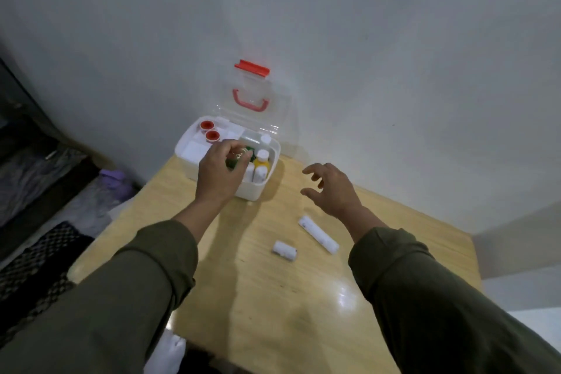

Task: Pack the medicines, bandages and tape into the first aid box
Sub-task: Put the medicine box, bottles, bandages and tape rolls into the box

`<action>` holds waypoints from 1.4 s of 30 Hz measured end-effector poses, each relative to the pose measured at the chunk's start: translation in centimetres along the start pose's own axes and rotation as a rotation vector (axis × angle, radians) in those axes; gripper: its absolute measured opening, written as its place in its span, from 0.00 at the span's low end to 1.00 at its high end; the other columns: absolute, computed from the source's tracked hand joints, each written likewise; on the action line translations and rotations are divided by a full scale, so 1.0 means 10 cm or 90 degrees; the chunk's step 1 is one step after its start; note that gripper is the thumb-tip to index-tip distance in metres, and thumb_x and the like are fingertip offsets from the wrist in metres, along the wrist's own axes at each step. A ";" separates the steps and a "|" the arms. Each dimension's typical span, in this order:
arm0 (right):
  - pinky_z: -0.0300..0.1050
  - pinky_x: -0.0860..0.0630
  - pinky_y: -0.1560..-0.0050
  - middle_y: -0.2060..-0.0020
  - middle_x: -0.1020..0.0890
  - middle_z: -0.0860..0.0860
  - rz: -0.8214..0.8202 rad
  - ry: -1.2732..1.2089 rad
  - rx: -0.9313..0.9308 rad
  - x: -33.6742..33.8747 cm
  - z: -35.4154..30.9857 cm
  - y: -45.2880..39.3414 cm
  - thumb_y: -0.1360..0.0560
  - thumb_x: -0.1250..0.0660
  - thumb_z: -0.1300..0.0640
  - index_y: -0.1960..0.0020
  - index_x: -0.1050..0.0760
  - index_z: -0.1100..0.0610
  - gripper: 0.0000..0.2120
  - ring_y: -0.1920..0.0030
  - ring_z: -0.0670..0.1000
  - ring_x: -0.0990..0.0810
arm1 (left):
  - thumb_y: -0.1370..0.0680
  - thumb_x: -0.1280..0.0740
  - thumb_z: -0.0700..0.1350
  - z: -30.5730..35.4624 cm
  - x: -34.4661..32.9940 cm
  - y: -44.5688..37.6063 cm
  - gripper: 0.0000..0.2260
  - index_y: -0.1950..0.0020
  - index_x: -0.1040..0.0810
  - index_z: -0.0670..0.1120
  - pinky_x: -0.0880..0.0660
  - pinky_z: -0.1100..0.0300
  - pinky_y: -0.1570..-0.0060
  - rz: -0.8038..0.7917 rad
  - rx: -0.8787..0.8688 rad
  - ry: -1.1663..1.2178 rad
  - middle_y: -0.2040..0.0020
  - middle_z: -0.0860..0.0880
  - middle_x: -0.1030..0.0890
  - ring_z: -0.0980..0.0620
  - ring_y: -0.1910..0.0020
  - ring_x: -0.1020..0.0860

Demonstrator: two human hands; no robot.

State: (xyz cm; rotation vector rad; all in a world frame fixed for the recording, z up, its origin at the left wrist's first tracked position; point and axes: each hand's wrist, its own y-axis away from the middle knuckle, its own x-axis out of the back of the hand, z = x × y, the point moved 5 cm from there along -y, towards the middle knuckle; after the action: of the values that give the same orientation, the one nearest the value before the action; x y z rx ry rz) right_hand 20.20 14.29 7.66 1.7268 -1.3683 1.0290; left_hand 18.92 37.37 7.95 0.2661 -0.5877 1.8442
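Observation:
The white first aid box [182, 149] stands open at the table's far left corner, its clear lid [252, 94] with a red handle leaning against the wall. Inside are two red tape rolls [209, 130], a yellow bottle [261, 162] and white bottles [259, 174]. My left hand [220, 170] is over the box, fingers closed around a green bottle [232, 162] that is mostly hidden. My right hand [331, 188] hovers open to the right of the box, holding nothing. On the table lie a long white bandage roll [318, 233] and a short white bandage roll [284, 250].
The wooden table [273, 297] butts against a white wall. Left of it on the floor are dark cloth, a patterned mat [39, 267] and a purple object [113, 181]. Something white [167, 352] lies below the table's near edge.

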 end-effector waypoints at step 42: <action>0.46 0.27 0.53 0.53 0.18 0.55 0.071 -0.082 -0.068 0.26 -0.94 -0.70 0.29 0.31 0.51 0.44 0.23 0.58 0.16 0.51 0.55 0.21 | 0.30 0.26 0.49 -0.01 0.71 -0.75 0.14 0.45 0.19 0.52 0.35 0.60 0.44 -0.263 -0.158 -0.285 0.45 0.51 0.20 0.49 0.43 0.27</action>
State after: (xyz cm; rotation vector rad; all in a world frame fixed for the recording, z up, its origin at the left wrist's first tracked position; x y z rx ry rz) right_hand 25.82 22.88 13.87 1.6782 -1.5881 0.8997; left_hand 23.43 45.08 13.03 0.5936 -0.9808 1.2995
